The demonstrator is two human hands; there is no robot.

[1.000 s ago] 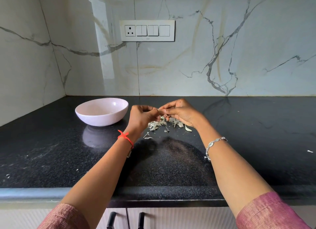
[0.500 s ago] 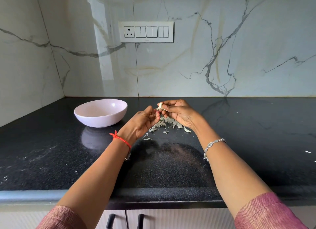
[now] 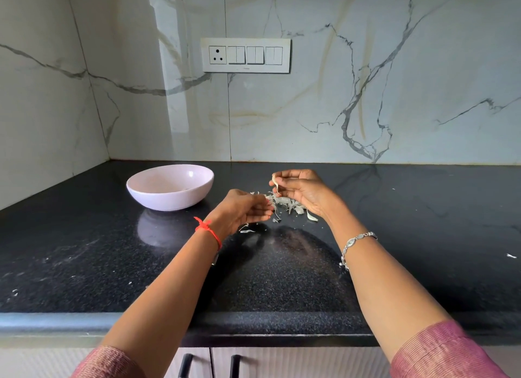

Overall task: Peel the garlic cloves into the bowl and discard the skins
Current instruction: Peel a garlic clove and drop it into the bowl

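My right hand (image 3: 303, 193) pinches a garlic clove (image 3: 275, 181) with a strip of skin hanging from it, raised a little above the counter. A pile of pale garlic skins (image 3: 284, 204) lies on the black counter just below and between my hands. My left hand (image 3: 245, 211) hovers to the left of the pile, fingers loosely curled toward it; I cannot see anything held in them. A pale pink bowl (image 3: 169, 197) stands on the counter to the left of both hands; its inside is mostly hidden by its rim.
The black granite counter (image 3: 84, 259) runs to a marble wall at the back and left, with a switch panel (image 3: 245, 55) above. Stray skin flakes (image 3: 510, 256) lie at the far right. Cabinet handles (image 3: 210, 363) show under the front edge.
My hands have parted: the right lifted the clove up and away, the left dropped back toward the skin pile. A strip of skin now dangles from the clove.
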